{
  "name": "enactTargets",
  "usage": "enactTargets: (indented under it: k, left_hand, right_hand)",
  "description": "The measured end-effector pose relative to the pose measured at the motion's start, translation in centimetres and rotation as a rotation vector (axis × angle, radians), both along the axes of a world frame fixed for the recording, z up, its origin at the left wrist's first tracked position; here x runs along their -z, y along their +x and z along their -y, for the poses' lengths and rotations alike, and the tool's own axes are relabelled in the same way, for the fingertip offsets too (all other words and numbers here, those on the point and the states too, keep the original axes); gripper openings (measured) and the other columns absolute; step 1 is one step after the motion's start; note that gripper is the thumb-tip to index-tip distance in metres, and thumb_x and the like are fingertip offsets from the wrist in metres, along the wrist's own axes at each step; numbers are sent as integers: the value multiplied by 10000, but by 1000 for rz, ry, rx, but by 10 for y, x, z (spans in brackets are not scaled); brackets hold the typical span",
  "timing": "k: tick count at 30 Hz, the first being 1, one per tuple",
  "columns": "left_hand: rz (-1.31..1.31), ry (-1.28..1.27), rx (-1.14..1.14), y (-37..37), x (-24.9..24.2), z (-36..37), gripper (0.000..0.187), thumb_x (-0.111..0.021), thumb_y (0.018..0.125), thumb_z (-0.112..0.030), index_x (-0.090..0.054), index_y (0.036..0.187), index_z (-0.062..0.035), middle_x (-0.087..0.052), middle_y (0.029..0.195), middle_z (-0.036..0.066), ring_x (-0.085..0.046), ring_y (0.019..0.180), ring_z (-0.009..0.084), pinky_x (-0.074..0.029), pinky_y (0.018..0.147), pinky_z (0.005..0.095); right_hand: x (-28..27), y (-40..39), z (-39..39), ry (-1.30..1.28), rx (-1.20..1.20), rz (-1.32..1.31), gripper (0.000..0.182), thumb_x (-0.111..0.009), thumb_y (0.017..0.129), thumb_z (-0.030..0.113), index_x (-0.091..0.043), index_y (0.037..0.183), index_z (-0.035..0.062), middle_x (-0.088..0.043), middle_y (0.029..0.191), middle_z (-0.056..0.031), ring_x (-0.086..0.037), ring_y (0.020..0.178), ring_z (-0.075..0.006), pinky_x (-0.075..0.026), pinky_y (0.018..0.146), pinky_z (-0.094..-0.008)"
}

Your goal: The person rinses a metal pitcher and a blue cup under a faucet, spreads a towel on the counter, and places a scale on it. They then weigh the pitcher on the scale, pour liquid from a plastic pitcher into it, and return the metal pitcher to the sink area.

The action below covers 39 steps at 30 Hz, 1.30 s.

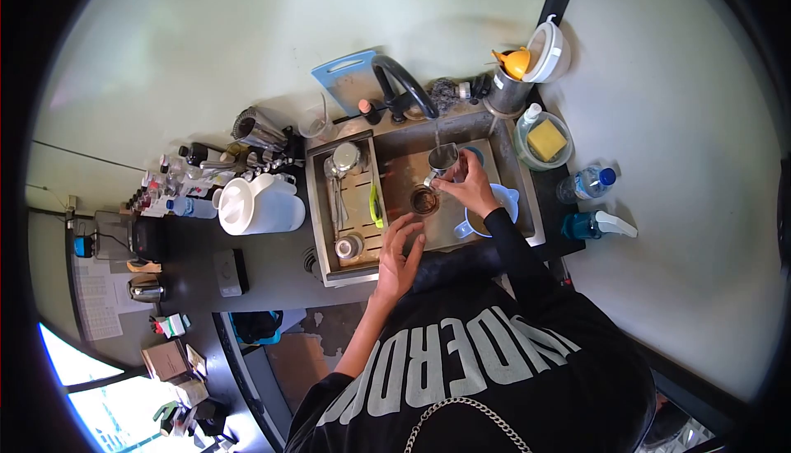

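My right hand (470,186) has its fingers closed around a small metal cup (443,157), thumb and fingertips gripping its side, and I hold it over the sink (402,152) beneath the spout of the black faucet (404,84), from which a thin stream of water falls toward the cup's mouth. The drain (424,200) lies below and slightly to the left of the cup. My left hand (400,257) holds nothing; its fingers are loosely spread and a little curved above the sink's near side, and whether they touch the rim I cannot tell. Just beside them is the slotted drainer (356,206), with a bright green-handled tool (376,206) at its right edge. Near my right wrist, a light-blue vessel (512,196) with a handle sits in the sink, partly hidden by my sleeve. Past the sink's right side, a yellow sponge (546,140) rests in a clear bowl (522,147), with a blue-capped bottle (587,184) and a spray bottle (585,225) nearer me. A white-lidded pitcher (280,210) stands left of the drainer.
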<state>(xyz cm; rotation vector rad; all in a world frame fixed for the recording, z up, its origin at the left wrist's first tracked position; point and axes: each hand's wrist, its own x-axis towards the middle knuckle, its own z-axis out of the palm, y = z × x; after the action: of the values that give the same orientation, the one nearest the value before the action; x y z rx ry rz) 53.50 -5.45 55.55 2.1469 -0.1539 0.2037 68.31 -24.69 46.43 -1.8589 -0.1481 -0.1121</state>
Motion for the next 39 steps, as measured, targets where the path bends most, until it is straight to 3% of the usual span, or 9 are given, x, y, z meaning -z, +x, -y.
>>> enactTargets:
  k: [6,15,19,21,29,34,36,37,39]
  left_hand:
    - [28,-8,-12,-1,-5,-2,224,-660,944,-88,-658,1158,-21,-588,1341,173,-562,1265,349,-440,1041,415]
    - [1,9,81,-11,-7,-1,225,-666,940,-83,-658,1157,-22,-583,1341,175,-560,1258,359,-443,1039,414]
    - [-12,23,109,-12,-8,-2,217,-662,943,-83,-661,1152,-23,-586,1340,175,-566,1247,361,-447,1034,415]
    - [-8,20,118,-12,-6,-1,216,-661,943,-80,-661,1151,-22,-587,1340,175,-570,1242,361,-449,1032,417]
    - [120,61,176,21,-24,9,282,-650,927,-37,-622,1205,2,-594,1308,192,-568,1229,376,-463,1022,437]
    - [277,381,146,80,-40,36,392,-667,951,-229,-598,1247,19,-580,1308,214,-565,1214,380,-398,1087,476]
    - [373,648,113,103,-16,45,556,-576,978,-463,-613,1240,26,-619,1237,210,-600,1163,356,-317,1112,598]
    - [379,641,112,113,-21,48,556,-576,978,-463,-613,1240,26,-619,1237,210,-600,1163,356,-317,1112,598]
    - [-25,929,323,129,-29,58,711,-452,971,-623,-653,1202,18,-681,1103,218,-638,1103,340,-221,1086,730]
  right_hand:
    - [-13,1,-19,45,-166,-250,660,-850,780,425,-584,1199,-10,-648,876,-55,-631,825,-150,-517,767,-292]
    - [-8,-6,-16,85,-203,-254,578,-819,812,434,-610,1125,-4,-613,817,-16,-586,800,-101,-508,757,-284]
    - [-5,-8,-12,133,-202,-332,600,-840,802,390,-587,1183,1,-618,830,-6,-610,824,-101,-513,763,-283]
    - [-1,-8,-12,356,-222,-288,662,-863,766,294,-530,1261,9,-644,939,-46,-640,916,-142,-510,826,-296]
    - [24,22,-28,297,-174,-19,814,-797,731,95,-355,1413,53,-578,1275,-149,-594,1172,-258,-457,993,-362]
    - [-6,20,-22,139,-94,172,793,-796,729,89,-392,1412,74,-547,1328,-138,-570,1224,-291,-441,1035,-374]
    - [-4,25,-21,116,-86,159,777,-787,738,89,-398,1410,75,-545,1331,-136,-572,1220,-297,-443,1033,-378]
    - [-7,26,-16,84,-109,195,768,-782,744,98,-399,1410,73,-543,1328,-147,-575,1211,-316,-450,1024,-385]
    - [-8,25,2,33,-101,221,760,-776,750,108,-401,1410,71,-541,1325,-159,-577,1201,-335,-458,1015,-393]
